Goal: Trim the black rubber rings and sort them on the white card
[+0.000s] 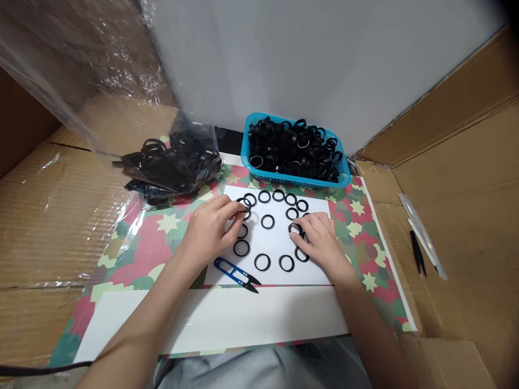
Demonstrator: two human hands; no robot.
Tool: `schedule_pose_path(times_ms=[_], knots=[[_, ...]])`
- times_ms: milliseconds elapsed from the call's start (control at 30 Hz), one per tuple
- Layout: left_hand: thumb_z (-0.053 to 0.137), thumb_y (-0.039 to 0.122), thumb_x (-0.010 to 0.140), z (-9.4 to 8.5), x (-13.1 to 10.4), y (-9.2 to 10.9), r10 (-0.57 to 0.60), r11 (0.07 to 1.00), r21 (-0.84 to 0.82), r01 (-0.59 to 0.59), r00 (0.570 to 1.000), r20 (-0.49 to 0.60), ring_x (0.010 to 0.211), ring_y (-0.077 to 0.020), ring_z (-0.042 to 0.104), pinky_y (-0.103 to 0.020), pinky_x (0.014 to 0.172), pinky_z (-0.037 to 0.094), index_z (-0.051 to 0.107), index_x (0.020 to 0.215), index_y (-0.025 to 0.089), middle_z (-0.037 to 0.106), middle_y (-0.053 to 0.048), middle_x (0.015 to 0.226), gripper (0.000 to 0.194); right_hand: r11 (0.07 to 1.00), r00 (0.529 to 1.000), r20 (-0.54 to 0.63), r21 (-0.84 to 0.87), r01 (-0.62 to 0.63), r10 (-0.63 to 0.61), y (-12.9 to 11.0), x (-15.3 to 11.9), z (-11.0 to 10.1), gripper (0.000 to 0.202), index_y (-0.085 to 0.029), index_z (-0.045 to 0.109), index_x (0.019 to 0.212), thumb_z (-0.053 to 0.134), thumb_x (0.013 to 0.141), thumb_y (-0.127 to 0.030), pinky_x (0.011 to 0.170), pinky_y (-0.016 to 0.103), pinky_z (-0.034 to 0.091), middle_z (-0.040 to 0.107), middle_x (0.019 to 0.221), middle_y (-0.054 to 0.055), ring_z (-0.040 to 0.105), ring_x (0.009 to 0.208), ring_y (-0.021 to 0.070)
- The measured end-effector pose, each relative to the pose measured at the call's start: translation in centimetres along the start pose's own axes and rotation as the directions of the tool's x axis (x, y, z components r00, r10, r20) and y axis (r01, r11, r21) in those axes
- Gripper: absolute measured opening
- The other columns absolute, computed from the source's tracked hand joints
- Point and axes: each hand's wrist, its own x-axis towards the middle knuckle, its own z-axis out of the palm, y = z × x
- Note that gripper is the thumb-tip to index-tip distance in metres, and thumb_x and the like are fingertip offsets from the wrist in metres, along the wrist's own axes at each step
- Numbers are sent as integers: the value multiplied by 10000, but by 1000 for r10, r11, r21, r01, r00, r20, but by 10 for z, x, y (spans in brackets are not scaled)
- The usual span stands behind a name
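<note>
Black rings (267,222) lie spread over a white sheet (275,240), several of them in a loose loop. At the sheet's left side my left hand (214,224) pinches a black ring (246,202) between thumb and fingertips, tilted up above other rings. My right hand (318,237) rests over the right side, thumb and forefinger closed about the edges of a black ring (295,229). Its palm and fingers partly cover more rings there. Blue-handled thread snips (237,273) lie at the sheet's front left edge, blades pointing right.
Behind the sheet stands a blue basket (295,180) heaped with black rings. To its left, a clear plastic bag (170,173) holds more black pieces. Black tweezers (417,254) and a clear plastic strip (424,237) lie on cardboard at right. Cardboard walls (466,124) enclose the sides.
</note>
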Motion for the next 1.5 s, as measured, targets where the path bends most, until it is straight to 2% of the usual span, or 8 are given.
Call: schedule_pose_path(times_ms=[300,533,667,800,900,1133,1300,1500], knots=[[452,227,860,2,0,0,18,1000,3,-18,1000,1,696,-155,537,-262,638,409,618,886,169,560,-36,783,178,1000,999,45,21,-9,8,-1,-2,2,198,-248,574,1010,509,869,-372,808,393,332,589,940,48,437,970,254],[453,253,869,-1,0,0,19,1000,-13,-19,999,-36,694,-153,546,-259,636,423,626,876,160,549,-30,759,196,997,990,-113,20,-79,80,4,4,-23,221,-226,575,1000,462,889,-379,832,402,325,598,959,56,436,966,253],[454,265,869,-2,0,0,22,1000,-18,-23,999,-43,680,-150,550,-259,619,422,627,880,152,554,-32,768,207,997,997,14,13,77,-78,-17,21,-8,231,-245,577,1049,486,880,-373,822,379,341,582,971,57,432,977,244],[451,271,870,-2,0,0,17,1000,-14,-17,999,-47,687,-152,551,-260,633,428,629,870,152,549,-29,746,214,990,986,113,-49,129,-123,-38,41,12,309,-257,557,1122,512,860,-414,805,384,343,555,993,72,411,972,260],[450,275,868,-3,0,1,0,1000,-16,-1,999,-44,685,-148,550,-258,635,428,629,865,157,554,-28,751,214,982,977,147,-82,168,-155,-42,46,12,280,-244,568,1102,519,858,-372,802,385,337,557,988,77,411,968,261],[437,255,865,-5,-1,3,6,1000,-5,-6,999,-42,674,-143,533,-253,625,415,620,861,170,558,-28,762,202,994,980,167,27,110,-113,-35,8,-14,236,-237,557,1082,465,897,-349,822,376,339,559,1001,64,419,986,238],[432,233,867,-1,-1,4,33,999,7,-33,998,-44,683,-146,538,-250,629,411,623,877,170,556,-30,753,202,994,964,244,28,103,-106,-34,-6,-9,236,-232,560,1083,473,893,-342,818,385,348,558,995,73,417,998,250],[439,225,863,2,-2,2,55,998,9,-54,998,-37,665,-141,528,-254,620,404,622,866,166,553,-27,753,193,994,968,227,29,105,-109,-33,-5,-11,248,-248,558,1094,480,888,-363,817,398,351,561,1020,77,417,1003,260]])
